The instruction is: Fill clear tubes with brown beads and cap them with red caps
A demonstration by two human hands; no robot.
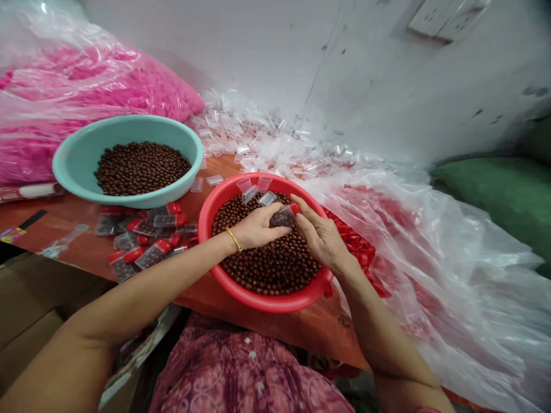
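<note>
Over the red basin (263,304), my left hand (259,227) grips a small clear plastic container (283,218) filled with dark balls. At the container's red cap (294,209), the fingers of my right hand (317,232) are closed around the capped end. Brown balls (271,269) fill much of the basin below both hands. Several clear containers (267,198) without caps lie on the balls at the basin's far side. Left of the basin is a pile of filled containers with red caps (148,238).
A teal basin (129,199) of similar balls (142,169) stands at the left. Behind it bulges a plastic bag of pink pieces (107,86). Clear containers (262,129) heap along the wall. Red caps (355,241) spill from a clear bag (465,275) at the right.
</note>
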